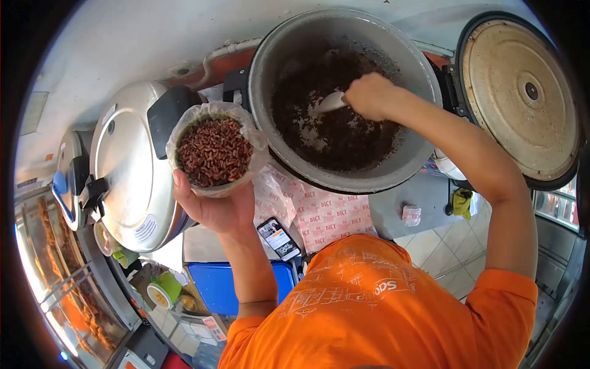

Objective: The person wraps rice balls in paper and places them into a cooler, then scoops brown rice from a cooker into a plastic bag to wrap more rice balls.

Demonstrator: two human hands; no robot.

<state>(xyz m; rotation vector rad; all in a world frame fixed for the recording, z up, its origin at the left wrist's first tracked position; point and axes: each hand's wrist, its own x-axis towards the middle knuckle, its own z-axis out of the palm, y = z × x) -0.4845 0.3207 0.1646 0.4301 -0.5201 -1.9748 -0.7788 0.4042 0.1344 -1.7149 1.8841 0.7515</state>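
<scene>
orange short-sleeved shirt [369,301] with white printed lettering.

Head view, fisheye lens: strong barrel distortion, with a black vignette filling all four corners and the left and right edges. Lines near the rim curve hard.

Lighting bright, even, daylight-like, no hard shadows. The pale wall [123,37] at upper left is near overexposed.

Soft glare on the closed silver cooker lid [126,166] and on the rim of the big pot [344,24]. Pot interior reads dark; contents low in detail.

Centre sharp: print on the orange shirt [369,295] is crisp. Glass display case [55,277] at lower left is smeared, stretched, with reflections. Slight softness at the white spoon [329,103].
</scene>
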